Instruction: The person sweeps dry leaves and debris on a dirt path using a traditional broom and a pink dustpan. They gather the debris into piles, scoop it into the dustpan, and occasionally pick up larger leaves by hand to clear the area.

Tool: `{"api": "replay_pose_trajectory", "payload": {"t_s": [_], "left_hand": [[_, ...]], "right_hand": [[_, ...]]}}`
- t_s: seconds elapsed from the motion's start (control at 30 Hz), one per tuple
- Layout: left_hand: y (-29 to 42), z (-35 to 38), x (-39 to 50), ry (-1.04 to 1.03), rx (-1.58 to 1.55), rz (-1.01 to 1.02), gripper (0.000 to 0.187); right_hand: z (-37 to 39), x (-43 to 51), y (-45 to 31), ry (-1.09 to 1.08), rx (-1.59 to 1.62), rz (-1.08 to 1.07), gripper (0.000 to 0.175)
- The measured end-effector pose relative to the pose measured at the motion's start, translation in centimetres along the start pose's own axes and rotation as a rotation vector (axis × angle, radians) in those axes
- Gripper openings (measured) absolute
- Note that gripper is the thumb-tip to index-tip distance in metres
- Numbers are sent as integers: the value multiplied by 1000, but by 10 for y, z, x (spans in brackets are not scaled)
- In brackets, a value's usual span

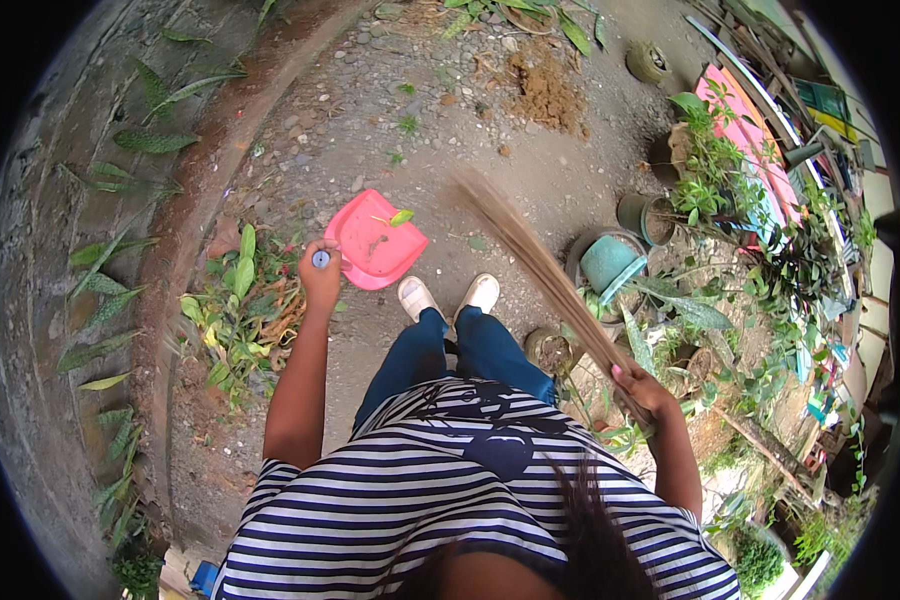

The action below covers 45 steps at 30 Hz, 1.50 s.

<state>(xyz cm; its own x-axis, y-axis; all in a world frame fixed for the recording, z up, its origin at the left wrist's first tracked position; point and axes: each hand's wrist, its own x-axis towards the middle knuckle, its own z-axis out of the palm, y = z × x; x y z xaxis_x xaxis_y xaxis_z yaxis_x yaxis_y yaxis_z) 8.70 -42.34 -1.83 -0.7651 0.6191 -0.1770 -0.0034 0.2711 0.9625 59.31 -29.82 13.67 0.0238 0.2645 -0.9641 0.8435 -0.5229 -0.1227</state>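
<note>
My left hand (320, 274) is closed around the upright handle of a pink plastic dustpan (375, 247), whose pan lies at the left of my feet, on or just above the ground. A green leaf (401, 218) and a little dark debris sit in the pan. At the right, my right hand (640, 390) grips a stick broom (547, 281) of thin brown ribs. Its bristle ends, blurred, spread out over the ground ahead of my feet, right of the dustpan and apart from it.
A heap of leaves and weeds (244, 322) lies left of the dustpan, beside a low concrete edge (166, 360). Loose brown soil (547, 90) is farther ahead. Potted plants, a teal pot (611, 262) and a grey pot (641, 217) stand at the right, near pink boards (750, 142).
</note>
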Motion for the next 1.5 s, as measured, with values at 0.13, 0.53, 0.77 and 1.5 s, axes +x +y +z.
{"api": "replay_pose_trajectory", "payload": {"t_s": [0.13, 0.53, 0.77, 1.5], "left_hand": [[-13, -21, -1, 159, 50, 17, 11], [33, -113, -27, 578, -154, -207, 10], [51, -144, -39, 772, -321, -120, 12], [73, -250, -132, 1199, -383, -26, 16]], "right_hand": [[-1, 15, -25, 230, -301, -157, 65], [13, -2, -54, 17, -180, -51, 63], [20, 77, 15, -39, -645, -309, 64], [73, 67, -249, -78, -691, -416, 61]]}}
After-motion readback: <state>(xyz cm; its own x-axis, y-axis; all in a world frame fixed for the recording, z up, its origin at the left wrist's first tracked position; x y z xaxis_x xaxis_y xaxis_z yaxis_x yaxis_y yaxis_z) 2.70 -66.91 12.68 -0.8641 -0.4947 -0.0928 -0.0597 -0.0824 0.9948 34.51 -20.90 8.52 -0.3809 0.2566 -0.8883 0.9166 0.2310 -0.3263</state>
